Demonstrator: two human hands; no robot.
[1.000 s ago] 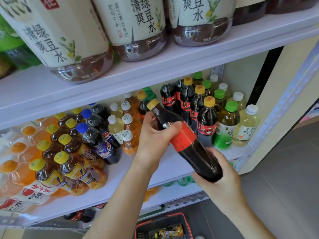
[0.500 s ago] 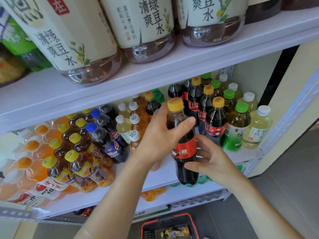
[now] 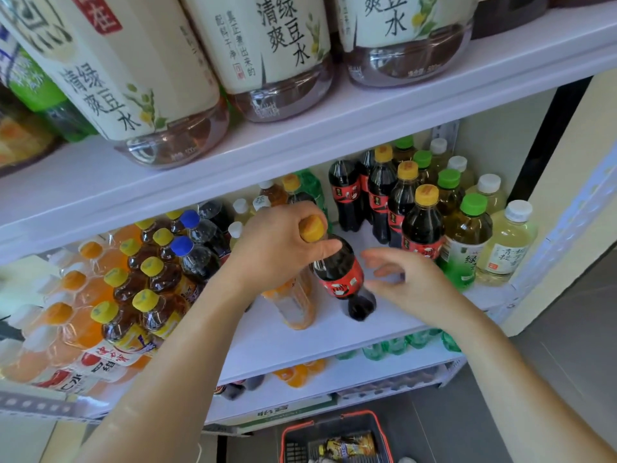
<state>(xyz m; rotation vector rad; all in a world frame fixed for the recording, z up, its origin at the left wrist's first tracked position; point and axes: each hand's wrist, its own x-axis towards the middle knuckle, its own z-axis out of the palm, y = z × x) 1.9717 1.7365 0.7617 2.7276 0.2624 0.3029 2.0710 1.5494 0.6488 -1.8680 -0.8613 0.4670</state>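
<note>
Person: two arms in view.
- Left hand (image 3: 277,252): bare; knuckles and thumb show plainly, nail detail too soft to tell.
- Left forearm (image 3: 173,362): bare along its whole visible length, from wrist to lower frame edge; slender and smooth.
- Right hand (image 3: 410,285): bare; fingers slightly blurred.
- Right forearm (image 3: 521,379): bare likewise, from wrist to lower right corner; slender and smooth.
- Clothing: any sleeve lies beyond the frame.

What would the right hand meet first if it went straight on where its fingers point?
Probably the cola bottle that the left hand grips; the right hand points at it.
</note>
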